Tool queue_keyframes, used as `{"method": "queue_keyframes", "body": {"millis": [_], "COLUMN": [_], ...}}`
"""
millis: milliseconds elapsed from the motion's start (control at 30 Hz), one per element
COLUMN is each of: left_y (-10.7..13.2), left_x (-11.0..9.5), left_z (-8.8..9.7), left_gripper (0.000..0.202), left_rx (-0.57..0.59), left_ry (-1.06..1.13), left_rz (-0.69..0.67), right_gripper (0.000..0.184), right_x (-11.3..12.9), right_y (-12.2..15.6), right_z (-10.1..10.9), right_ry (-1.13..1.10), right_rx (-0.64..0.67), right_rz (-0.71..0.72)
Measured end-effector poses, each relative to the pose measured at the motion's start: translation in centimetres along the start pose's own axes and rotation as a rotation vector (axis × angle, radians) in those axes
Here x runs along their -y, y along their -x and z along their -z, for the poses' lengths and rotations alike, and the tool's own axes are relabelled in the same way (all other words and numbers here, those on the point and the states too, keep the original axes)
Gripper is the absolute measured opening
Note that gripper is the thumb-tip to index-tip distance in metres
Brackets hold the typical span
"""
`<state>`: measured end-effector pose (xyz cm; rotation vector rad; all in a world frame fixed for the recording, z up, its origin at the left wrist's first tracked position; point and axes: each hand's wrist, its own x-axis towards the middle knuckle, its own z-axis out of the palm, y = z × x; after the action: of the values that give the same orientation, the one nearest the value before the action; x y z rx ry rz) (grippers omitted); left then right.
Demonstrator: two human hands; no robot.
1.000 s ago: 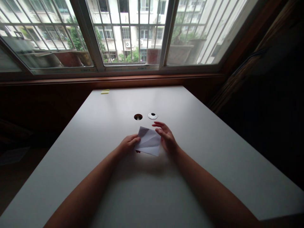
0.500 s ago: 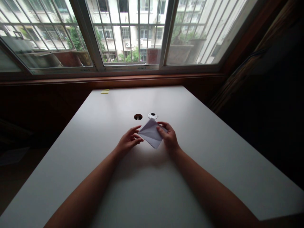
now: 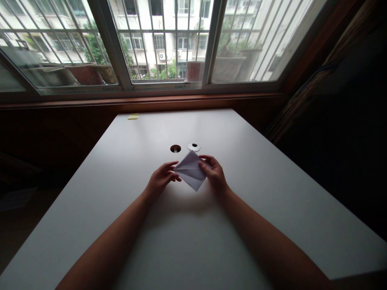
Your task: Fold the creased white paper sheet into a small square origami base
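A white sheet of paper [image 3: 191, 174], folded into a small diamond with a crease across its middle, is held tilted above the white table. My right hand [image 3: 215, 174] grips its right corner, thumb on the front face and fingers behind. At the left corner, my left hand [image 3: 162, 177] has its fingers apart around the paper's tip. Whether those fingertips touch the paper I cannot tell. Part of the right corner is hidden by my right thumb.
The white table [image 3: 90, 193] has a round cable hole [image 3: 175, 149] beyond my hands, with a round white cover [image 3: 194, 147] beside it. Yellow sticky notes [image 3: 133, 116] lie at the far left corner. A barred window [image 3: 163, 48] stands behind the table.
The folded paper has shifted slightly left and opened out a little, its lower corner dropping. My left hand's fingers have drawn slightly closer together at the left corner.
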<state>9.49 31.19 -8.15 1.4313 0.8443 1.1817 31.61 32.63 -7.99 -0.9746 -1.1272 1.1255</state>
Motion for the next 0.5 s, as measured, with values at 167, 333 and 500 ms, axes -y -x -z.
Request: {"method": "queue_keyframes", "body": {"millis": [167, 333, 500], "left_y": [-0.13, -0.13, -0.09], "left_x": [0.05, 0.01, 0.19], "left_z": [0.07, 0.15, 0.20], "left_gripper": [0.050, 0.043, 0.043], "left_rx": [-0.045, -0.078, -0.100], "left_ry": [0.044, 0.043, 0.028], "left_rz": [0.007, 0.005, -0.014], "right_gripper": [0.036, 0.036, 0.034], "right_x": [0.13, 0.21, 0.23], "right_y": [0.13, 0.22, 0.30], "right_z": [-0.01, -0.01, -0.03], "right_ry": [-0.014, -0.010, -0.029], "right_rx": [0.017, 0.047, 0.069], "right_rz": [0.002, 0.001, -0.002]}}
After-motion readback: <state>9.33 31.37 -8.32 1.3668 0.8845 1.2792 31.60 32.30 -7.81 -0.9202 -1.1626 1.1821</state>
